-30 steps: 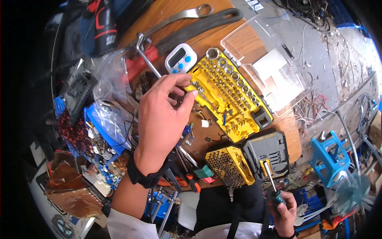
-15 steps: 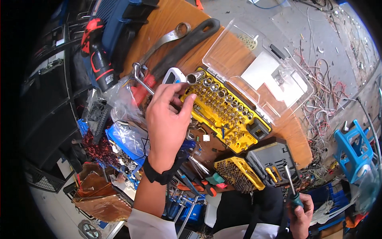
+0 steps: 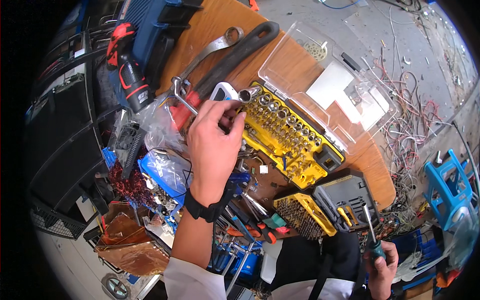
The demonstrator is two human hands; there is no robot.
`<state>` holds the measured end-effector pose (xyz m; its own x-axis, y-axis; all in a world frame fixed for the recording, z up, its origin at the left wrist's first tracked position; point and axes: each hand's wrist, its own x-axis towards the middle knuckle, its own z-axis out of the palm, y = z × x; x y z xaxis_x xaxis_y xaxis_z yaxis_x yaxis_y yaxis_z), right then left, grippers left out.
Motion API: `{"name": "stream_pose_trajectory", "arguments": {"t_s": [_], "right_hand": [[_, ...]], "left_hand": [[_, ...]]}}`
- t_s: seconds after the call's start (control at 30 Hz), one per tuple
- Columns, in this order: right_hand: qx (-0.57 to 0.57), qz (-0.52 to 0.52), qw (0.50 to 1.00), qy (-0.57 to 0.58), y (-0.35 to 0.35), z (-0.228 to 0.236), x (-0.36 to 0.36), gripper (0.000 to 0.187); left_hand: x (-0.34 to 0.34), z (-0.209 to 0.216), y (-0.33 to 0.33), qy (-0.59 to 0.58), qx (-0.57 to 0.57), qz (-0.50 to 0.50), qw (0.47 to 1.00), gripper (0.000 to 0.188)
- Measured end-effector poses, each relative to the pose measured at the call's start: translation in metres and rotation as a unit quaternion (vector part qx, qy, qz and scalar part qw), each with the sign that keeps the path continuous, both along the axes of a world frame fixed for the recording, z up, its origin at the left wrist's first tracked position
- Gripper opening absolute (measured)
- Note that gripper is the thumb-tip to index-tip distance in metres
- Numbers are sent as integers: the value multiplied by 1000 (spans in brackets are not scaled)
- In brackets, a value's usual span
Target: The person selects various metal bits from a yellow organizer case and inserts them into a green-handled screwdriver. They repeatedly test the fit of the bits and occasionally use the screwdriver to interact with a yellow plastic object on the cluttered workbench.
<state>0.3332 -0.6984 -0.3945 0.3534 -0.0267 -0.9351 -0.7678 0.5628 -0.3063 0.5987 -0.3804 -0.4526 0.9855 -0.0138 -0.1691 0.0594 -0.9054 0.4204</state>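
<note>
My left hand [image 3: 214, 142], with a dark band on its wrist, reaches over the left end of a yellow socket and bit set [image 3: 310, 177]. Its thumb and index finger are bent together at the first rows of bits; what lies between them is hidden. Just beyond the fingertips a large silver socket [image 3: 249, 94] leans in its place, with smaller sockets in a row beside it. Down at the lower right, my right hand [image 3: 382, 265] grips a screwdriver [image 3: 373, 245] by its dark green handle, the metal shaft pointing up.
The set's clear lid [image 3: 280, 60] lies folded back on the wooden table [image 3: 380, 172]. Nearer me sits an open case of small bits [image 3: 300, 220]. A big ring wrench [image 3: 212, 47], a red-black power tool [image 3: 130, 80] and a blue tray [image 3: 167, 182] crowd the left. A blue stool [image 3: 445, 185] stands right.
The view has shifted slightly, moving most things a little to the right in the picture. My left hand stays at the set's left end, and my right hand still grips the screwdriver.
</note>
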Motion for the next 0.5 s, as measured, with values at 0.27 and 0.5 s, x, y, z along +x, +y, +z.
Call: {"name": "stream_pose_trajectory", "arguments": {"t_s": [0.27,0.5], "right_hand": [[-4,-22,1000,-19,5,1,-1,36],[-1,-17,1000,-12,7,5,-1,37]], "left_hand": [[4,-3,7,-19,-3,-22,1000,11],[8,6,7,-23,11,-62,998,9]]}}
